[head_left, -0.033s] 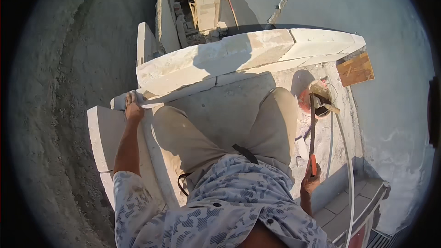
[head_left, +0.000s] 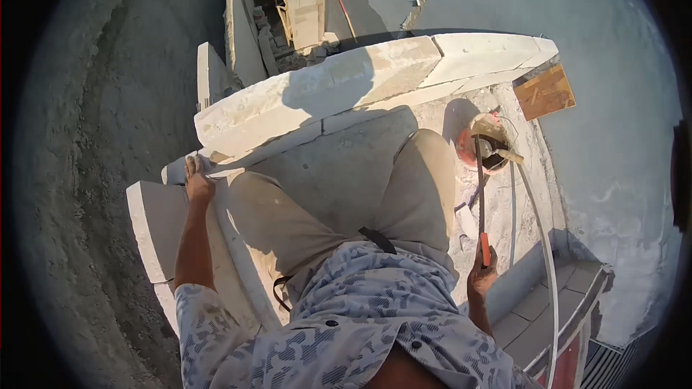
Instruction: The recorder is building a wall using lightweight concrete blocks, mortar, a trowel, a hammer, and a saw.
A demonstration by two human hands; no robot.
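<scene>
My left hand point(head_left: 199, 180) lies on the end of a pale lower block point(head_left: 176, 171), fingers stretched out and flat. It is beside the corner where two block walls meet. My right hand point(head_left: 481, 278) is closed round the orange handle of a long, narrow, dark-bladed handsaw point(head_left: 481, 198), seen almost edge-on. The blade points away from me, its far end overlapping a reddish bucket point(head_left: 468, 145); whether they touch I cannot tell. In the bucket lies a tool with a light wooden handle point(head_left: 510, 156). Ahead of my knees runs a long white block point(head_left: 324, 90) on a lower course.
More pale blocks point(head_left: 155, 230) line my left side, beyond which is a drop to rough ground. A brown board point(head_left: 546, 92) sits at the right edge. A pale hose or bar point(head_left: 542, 245) curves down the right. Small white pieces point(head_left: 467, 222) lie below the bucket.
The whole view has shifted slightly left and turned a little. Both hands keep their places: the left on the block, the right round the saw handle.
</scene>
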